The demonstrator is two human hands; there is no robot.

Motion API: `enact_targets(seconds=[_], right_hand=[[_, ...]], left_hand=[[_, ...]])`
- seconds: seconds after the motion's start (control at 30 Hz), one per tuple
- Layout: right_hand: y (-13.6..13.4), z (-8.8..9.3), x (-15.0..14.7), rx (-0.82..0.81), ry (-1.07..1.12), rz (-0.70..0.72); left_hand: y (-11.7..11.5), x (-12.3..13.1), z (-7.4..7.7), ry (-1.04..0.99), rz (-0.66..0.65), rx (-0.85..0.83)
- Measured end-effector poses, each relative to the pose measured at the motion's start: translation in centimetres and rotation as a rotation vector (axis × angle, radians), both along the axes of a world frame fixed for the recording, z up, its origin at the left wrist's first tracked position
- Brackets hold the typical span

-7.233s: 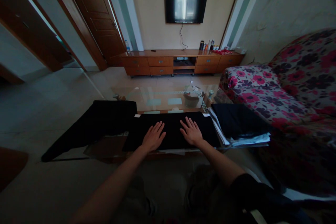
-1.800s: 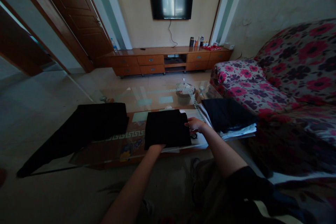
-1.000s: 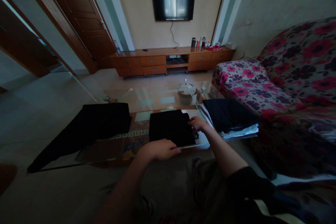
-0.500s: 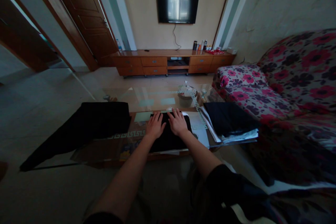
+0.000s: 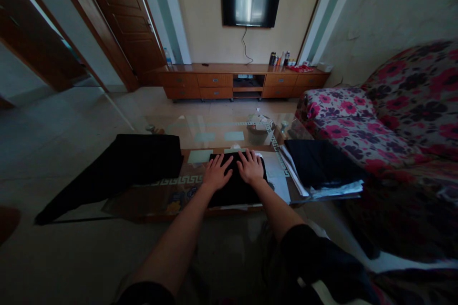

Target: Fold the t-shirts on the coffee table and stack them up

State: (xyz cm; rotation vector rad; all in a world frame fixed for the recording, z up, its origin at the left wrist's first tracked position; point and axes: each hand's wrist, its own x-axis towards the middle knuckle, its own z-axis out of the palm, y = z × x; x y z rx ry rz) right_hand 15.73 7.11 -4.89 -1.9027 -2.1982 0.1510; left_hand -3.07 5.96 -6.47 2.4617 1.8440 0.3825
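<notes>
A black folded cloth, perhaps a garment (image 5: 234, 192), lies flat on the glass table (image 5: 157, 200) in front of me. My left hand (image 5: 216, 174) rests on its left side, fingers spread. On the upper right part lies my right hand (image 5: 249, 167), its fingers stretched out as well. Neither hand grips the fabric. Pale sheets (image 5: 279, 183) show under and to the right of the black cloth. To the left, another black cloth (image 5: 146, 159) is laid out, with a long tapering part reaching past the table's edge.
A stack of folded cloths (image 5: 322, 164), black on top and white below, sits at the table's right end. Beside it stands a flower-patterned sofa (image 5: 354, 124). A basket (image 5: 259, 134) shows beyond the glass. Farther back are a wooden cabinet (image 5: 214, 80) and a television (image 5: 251, 0).
The view has shifted slightly, so the room appears a little farther right. Both hands stay on the black cloth, with the left fingers spread somewhat wider.
</notes>
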Motion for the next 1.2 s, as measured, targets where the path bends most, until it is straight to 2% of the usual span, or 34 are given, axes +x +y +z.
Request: enact_targets(seconds=[0.17,0.3,0.37,0.5,0.6,0.67,0.73,0.83,0.93,1.03,1.13,1.2], right_hand=[[0.4,-0.1,1.3,-0.104,-0.032,0.017],[0.5,0.4,1.4,-0.178,-0.039,0.032],[0.5,0.9,1.2,-0.152,-0.019,0.023],[0.4,1.8,0.6,-0.051,0.0,-0.082],[0.6,2.3,0.6,-0.07,-0.005,-0.036],[1.0,2.7,0.7,-0.12,0.01,0.018],[1.4,3.3,1.1,-0.155,0.018,0.014],[1.9,4.7,1.8,-0.209,0.015,0.008],[2.0,6.2,2.8,-0.311,0.088,0.114],[1.5,7.5,4.0,-0.347,0.264,0.289],[0.5,8.5,5.3,-0.39,0.498,0.438],[-0.2,9.3,6.1,-0.483,0.644,0.492]], left_hand=[[-0.4,0.0,0.2,0.001,0.007,-0.007],[-0.9,0.4,0.3,0.001,0.068,-0.03],[-1.3,0.5,0.3,-0.003,0.12,-0.05],[-1.6,0.1,0.1,-0.044,0.25,-0.136],[-1.4,-0.7,0.4,-0.094,0.329,-0.209],[-1.0,-1.3,0.8,-0.134,0.311,-0.211],[-0.5,-1.8,1.3,-0.191,0.278,-0.182],[0.3,-2.6,2.1,-0.392,0.274,-0.205],[0.5,-3.4,3.2,-0.773,0.188,-0.434],[-0.2,-3.9,4.9,-1.063,0.081,-0.653],[-1.5,-3.9,6.8,-1.237,0.046,-0.696],[-2.2,-3.7,8.0,-1.305,0.036,-0.702]])
